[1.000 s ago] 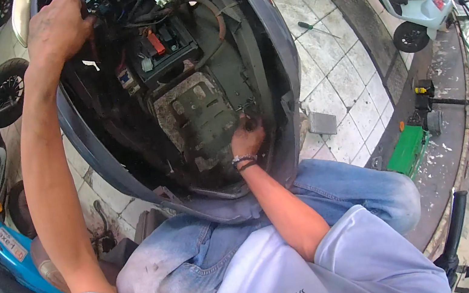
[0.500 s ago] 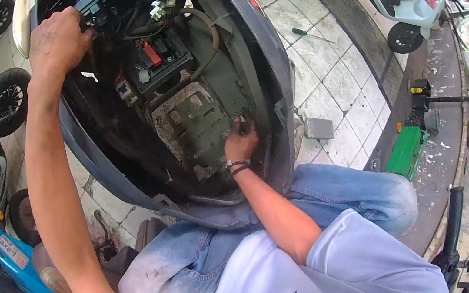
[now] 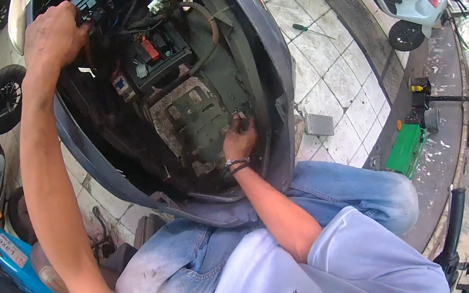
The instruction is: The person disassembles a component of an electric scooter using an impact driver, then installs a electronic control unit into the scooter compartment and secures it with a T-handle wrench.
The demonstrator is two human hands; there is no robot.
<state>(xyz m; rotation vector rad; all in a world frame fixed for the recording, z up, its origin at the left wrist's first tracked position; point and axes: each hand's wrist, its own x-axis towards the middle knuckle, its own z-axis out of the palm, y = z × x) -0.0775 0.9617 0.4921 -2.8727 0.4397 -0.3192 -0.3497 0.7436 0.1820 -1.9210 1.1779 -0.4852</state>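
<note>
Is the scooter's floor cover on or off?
Off: the scooter body lies open, with battery, wiring and frame plate exposed.

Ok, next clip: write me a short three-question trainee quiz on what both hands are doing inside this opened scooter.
1. True or false: the left hand grips the far upper edge of the opened scooter body.
2. Multiple choice: the right hand is at A) the screwdriver on the tiles, B) the grimy metal plate inside the body, C) the green box by the kerb.
3. Fill in: a band sits on the ____ wrist.

Key: 1 true. 2 B; the screwdriver lies untouched on the tiled floor, and the green box is out to the right. 3 right; the wristband shows just below that hand.
</note>
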